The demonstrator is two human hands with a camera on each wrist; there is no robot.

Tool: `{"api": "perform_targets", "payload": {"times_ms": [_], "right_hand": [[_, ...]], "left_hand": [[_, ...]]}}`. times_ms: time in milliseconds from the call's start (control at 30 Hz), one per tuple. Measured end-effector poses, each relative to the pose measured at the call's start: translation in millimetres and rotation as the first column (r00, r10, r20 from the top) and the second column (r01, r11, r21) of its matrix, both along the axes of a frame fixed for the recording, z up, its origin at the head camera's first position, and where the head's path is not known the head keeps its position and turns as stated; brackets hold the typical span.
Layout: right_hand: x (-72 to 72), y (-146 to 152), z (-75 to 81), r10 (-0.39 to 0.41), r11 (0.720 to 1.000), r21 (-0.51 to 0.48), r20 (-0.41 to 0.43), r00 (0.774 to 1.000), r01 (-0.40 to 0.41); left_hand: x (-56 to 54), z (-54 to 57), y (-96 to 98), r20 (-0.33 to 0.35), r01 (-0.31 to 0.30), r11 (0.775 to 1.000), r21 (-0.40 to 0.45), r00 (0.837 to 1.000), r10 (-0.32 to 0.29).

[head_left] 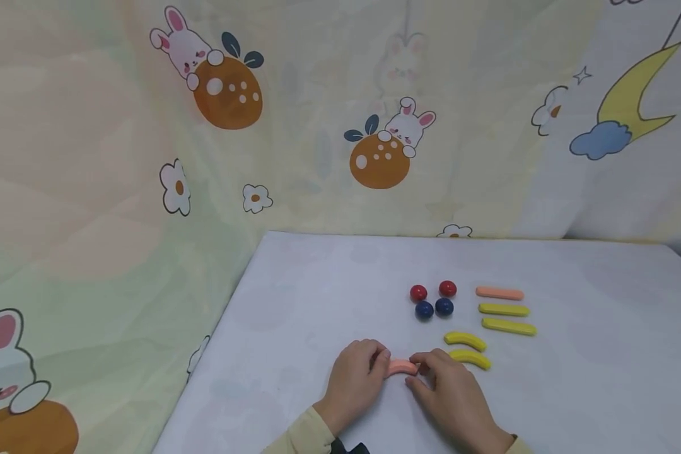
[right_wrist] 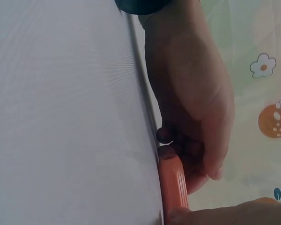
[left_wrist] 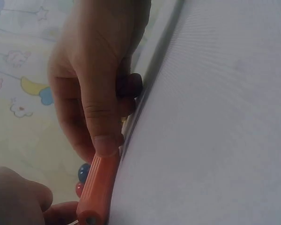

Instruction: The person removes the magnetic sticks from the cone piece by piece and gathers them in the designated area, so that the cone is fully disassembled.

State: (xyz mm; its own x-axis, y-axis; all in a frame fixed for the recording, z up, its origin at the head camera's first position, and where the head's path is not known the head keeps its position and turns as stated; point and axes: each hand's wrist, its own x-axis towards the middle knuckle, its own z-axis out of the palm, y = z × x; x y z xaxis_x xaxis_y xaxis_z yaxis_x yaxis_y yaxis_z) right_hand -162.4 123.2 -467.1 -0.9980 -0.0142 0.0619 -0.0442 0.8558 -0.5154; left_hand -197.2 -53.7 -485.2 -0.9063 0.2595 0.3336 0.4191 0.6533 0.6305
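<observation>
A curved, ridged orange toy stick lies on the white tabletop between the two hands. My left hand pinches its left end between thumb and fingers; the thumb presses on the stick in the left wrist view. Beside the other end is my right hand, its index fingertip touching the stick while the thumb stands apart from it. In the right wrist view, the near end of the stick shows below the right hand's fingers. Two curved yellow sticks lie just beyond the right hand.
Farther back are two red balls and two dark blue balls. To their right lie a straight orange stick and two straight yellow sticks. A patterned cloth hangs behind the white tabletop.
</observation>
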Motion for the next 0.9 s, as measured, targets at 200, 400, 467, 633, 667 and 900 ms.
{"api": "perform_targets", "payload": {"times_ms": [200,400,467,633,667,900], "right_hand": [[0.0,-3,-1.1,-0.035,0.999,0.035,-0.009,0.999,0.035],[6.4,8,1.8,-0.095,0.995,-0.014,0.017,0.995,0.095],[10.2,16,2.3,-0.124,0.992,-0.037,0.021,0.992,0.124],[20.8,42,-0.2,-0.198,0.978,-0.059,0.020,0.980,0.199],[22.6,48,-1.4,-0.214,0.975,-0.060,0.017,0.977,0.214],[30.9,77,-7.5,-0.316,0.948,-0.034,0.017,0.949,0.316]], "left_hand": [[-2.0,-0.3,-2.0,0.036,-0.015,1.000,0.010,0.999,0.015],[-2.3,-0.7,-2.0,0.030,-0.028,0.999,0.017,0.999,0.028],[-2.6,-0.9,-1.7,0.035,-0.026,0.999,0.022,0.999,0.026],[-3.4,-1.1,-0.5,0.035,-0.016,0.999,0.043,0.999,0.014],[-3.3,-0.5,-0.6,0.032,-0.014,0.999,0.048,0.999,0.012],[-2.5,-0.4,0.0,0.055,-0.029,0.997,0.069,0.998,0.025]]}}
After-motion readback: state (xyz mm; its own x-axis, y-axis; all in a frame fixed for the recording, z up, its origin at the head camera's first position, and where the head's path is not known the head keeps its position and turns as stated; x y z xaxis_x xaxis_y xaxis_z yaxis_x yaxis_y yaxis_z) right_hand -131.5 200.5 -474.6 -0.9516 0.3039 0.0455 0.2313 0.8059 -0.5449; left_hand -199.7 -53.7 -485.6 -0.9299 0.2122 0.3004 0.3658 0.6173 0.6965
